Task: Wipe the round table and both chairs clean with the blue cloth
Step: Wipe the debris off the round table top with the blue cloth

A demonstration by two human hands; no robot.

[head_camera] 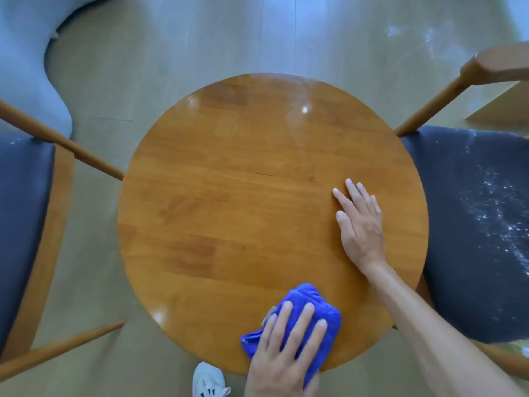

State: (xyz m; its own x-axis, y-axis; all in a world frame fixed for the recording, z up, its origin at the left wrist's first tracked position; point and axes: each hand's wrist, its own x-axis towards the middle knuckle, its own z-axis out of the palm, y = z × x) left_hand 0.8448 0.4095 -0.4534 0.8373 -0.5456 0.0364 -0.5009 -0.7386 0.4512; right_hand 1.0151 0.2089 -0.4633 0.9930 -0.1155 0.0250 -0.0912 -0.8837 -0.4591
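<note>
Two hands on the table: left hand presses the cloth flat-fingered at six o'clock; right hand lies open, empty, at three; best sweep overlapping arcs, then tackle the speckled right chair.

bright daylight | glare on table | edges warped, blurred

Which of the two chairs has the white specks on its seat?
The chair on the person's right: its dark seat is scattered with white specks, while the left chair shows hardly any.
</note>
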